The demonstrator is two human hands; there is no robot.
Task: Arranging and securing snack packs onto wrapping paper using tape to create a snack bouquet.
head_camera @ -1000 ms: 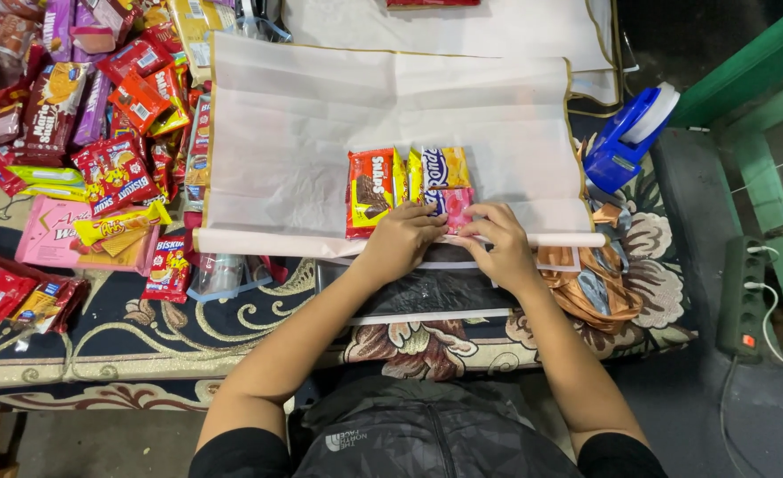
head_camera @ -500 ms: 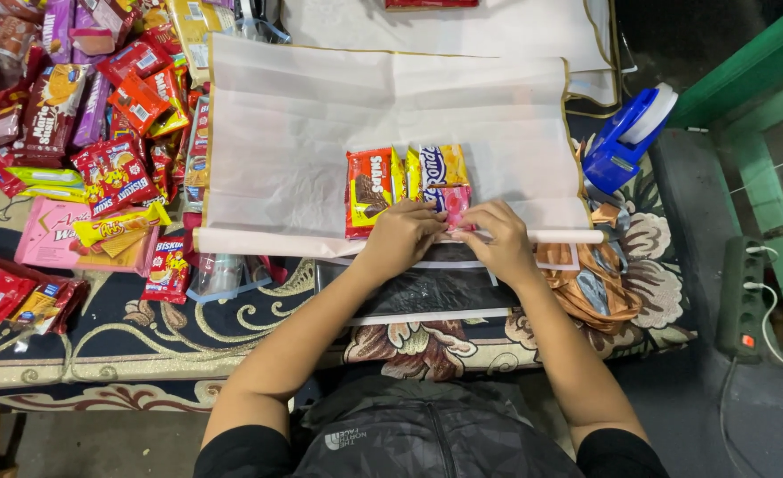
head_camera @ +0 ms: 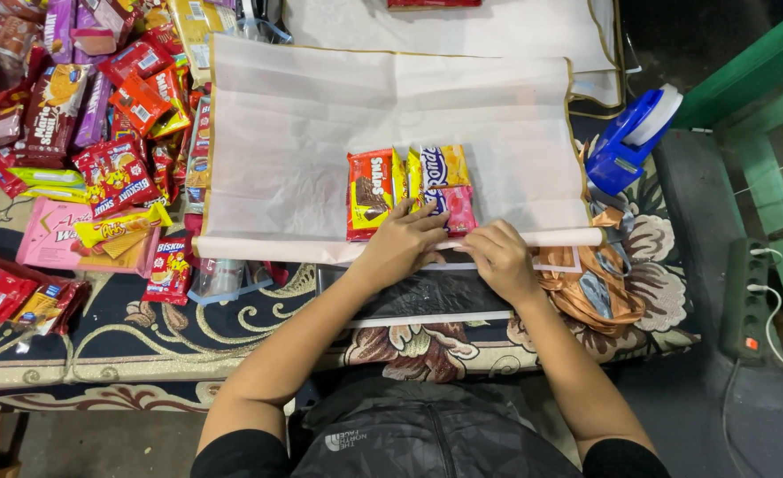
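A large white sheet of wrapping paper (head_camera: pixel 320 142) lies spread on the patterned carpet, its near edge rolled into a thin tube (head_camera: pixel 267 249). On the sheet, a red snack packet (head_camera: pixel 370 189), a yellow and blue packet (head_camera: pixel 443 165) and a small pink packet (head_camera: pixel 459 209) lie side by side. My left hand (head_camera: pixel 400 245) rests flat on the lower edge of the packets and on the rolled edge. My right hand (head_camera: pixel 500 258) pinches the rolled edge just right of the packets.
Several colourful snack packets (head_camera: pixel 90 133) are piled at the left. A blue tape dispenser (head_camera: pixel 626 142) lies at the right of the sheet, with orange ribbon (head_camera: pixel 590 288) below it. More white sheets (head_camera: pixel 497 26) lie beyond. A power strip (head_camera: pixel 745 301) sits at the far right.
Both hands have shifted only slightly on the rolled edge. The packets and the sheet stay in place.
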